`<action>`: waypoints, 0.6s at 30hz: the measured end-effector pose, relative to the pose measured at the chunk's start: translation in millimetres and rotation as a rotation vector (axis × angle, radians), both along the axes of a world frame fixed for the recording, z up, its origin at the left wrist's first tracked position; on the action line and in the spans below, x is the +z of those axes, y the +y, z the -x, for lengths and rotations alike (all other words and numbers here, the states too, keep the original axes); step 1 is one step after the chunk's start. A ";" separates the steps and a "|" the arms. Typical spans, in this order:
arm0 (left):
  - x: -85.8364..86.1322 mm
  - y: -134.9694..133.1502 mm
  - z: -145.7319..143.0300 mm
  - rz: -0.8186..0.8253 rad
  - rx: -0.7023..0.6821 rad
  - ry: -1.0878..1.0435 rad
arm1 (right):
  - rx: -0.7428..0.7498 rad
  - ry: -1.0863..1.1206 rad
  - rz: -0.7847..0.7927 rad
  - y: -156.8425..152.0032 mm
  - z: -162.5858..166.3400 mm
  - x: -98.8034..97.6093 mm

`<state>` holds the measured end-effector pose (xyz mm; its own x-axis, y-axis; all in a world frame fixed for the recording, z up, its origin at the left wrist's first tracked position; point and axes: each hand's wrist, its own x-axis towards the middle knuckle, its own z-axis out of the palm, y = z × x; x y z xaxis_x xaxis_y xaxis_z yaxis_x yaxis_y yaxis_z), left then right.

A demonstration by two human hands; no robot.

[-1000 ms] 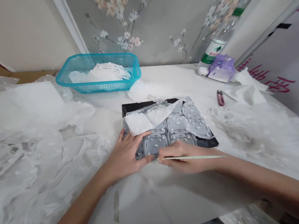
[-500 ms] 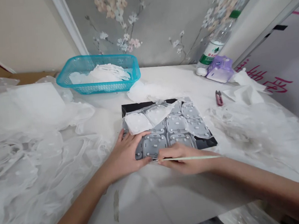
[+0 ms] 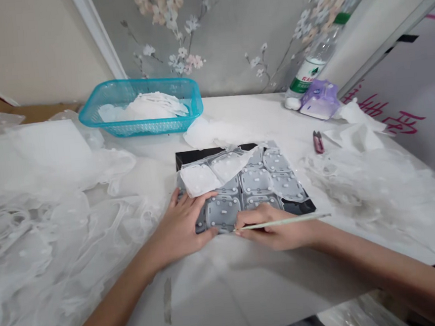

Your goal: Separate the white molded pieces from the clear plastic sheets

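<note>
Translucent sheet (image 3: 225,213), likely light and floppy, back from the desk (image 3: 199,296)'s front edge
Left hand (image 3: 186,219) spread over it, right hand (image 3: 270,224) pinching a pale stick (image 3: 298,219); margins probably best held

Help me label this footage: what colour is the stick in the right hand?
The stick is pale green, showing best in the head view.

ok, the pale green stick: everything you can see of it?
The pale green stick is slim and nearly straight, perhaps plastic. The fingers of the right hand pinch it near its left end, by the near edge of the translucent sheet; whether its tip touches is unclear. The rest runs rightward over hand and wrist.
</note>
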<state>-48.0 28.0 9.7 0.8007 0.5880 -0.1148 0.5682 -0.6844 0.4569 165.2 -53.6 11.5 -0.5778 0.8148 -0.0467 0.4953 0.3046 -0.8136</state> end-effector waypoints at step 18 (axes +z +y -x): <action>-11.0 -6.4 -8.4 -0.097 0.123 -0.046 | -0.035 0.024 0.065 8.1 -13.0 5.0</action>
<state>-39.6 21.6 -1.3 0.7248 0.6887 -0.0176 0.6306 -0.6528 0.4198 178.2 -45.5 16.5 -0.5506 0.8303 -0.0863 0.4845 0.2336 -0.8430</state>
